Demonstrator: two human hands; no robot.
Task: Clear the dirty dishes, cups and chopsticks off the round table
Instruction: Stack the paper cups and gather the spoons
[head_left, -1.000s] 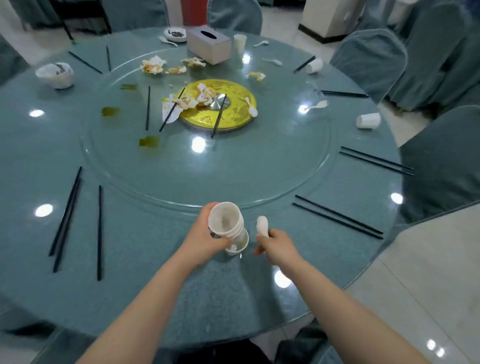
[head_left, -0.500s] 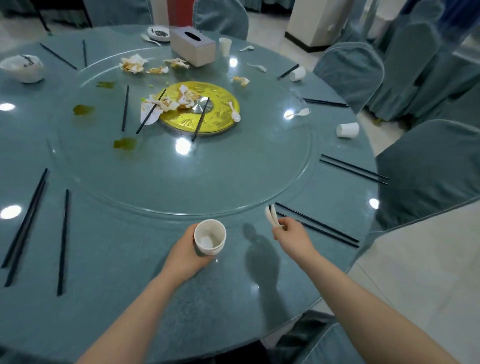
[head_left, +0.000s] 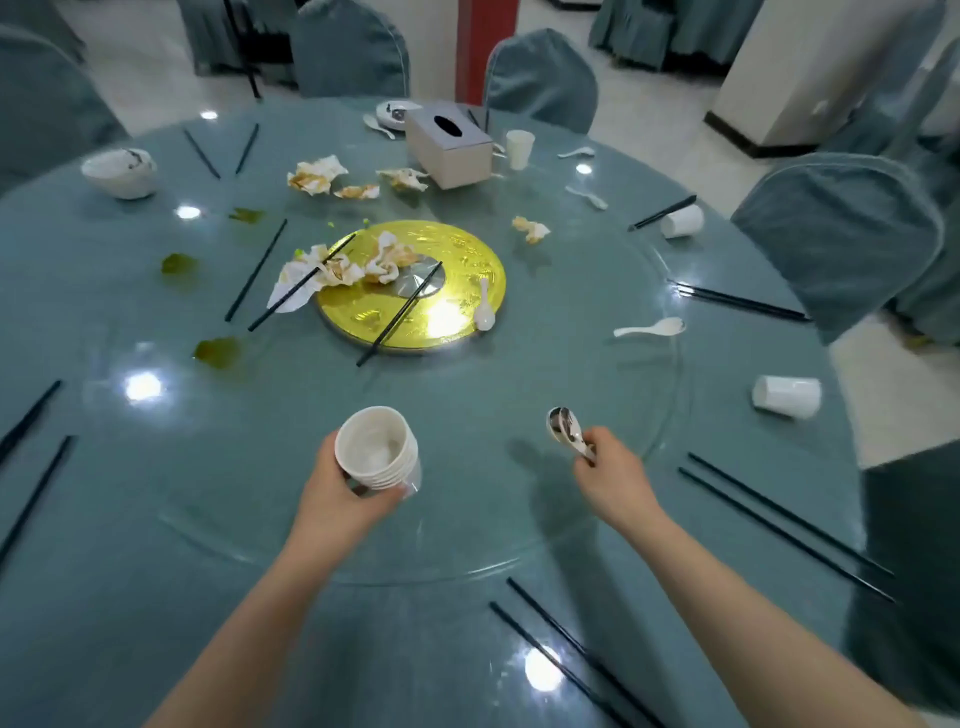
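Observation:
My left hand (head_left: 343, 499) grips a stack of several white cups (head_left: 378, 448) above the glass turntable (head_left: 519, 415) of the round table (head_left: 130, 597). To its right, my right hand (head_left: 613, 475) pinches white spoons (head_left: 565, 428) by their handles. Out on the table lie a tipped white cup (head_left: 787, 396), a white spoon (head_left: 652, 328), another tipped cup (head_left: 681, 221), an upright cup (head_left: 519, 149), a dirty white bowl (head_left: 120, 171) and black chopsticks (head_left: 779, 525) in pairs around the rim.
A gold centre disc (head_left: 457, 306) carries crumpled napkins (head_left: 343, 267), chopsticks and a spoon (head_left: 485, 306). A tissue box (head_left: 449, 150) stands at the back, with a small plate (head_left: 393, 113) behind it. Green spills (head_left: 217, 353) stain the glass. Covered chairs (head_left: 836, 234) ring the table.
Both hands have risen and reached forward over the turntable, still holding the cups and spoons. My view has tilted up toward the table's far side.

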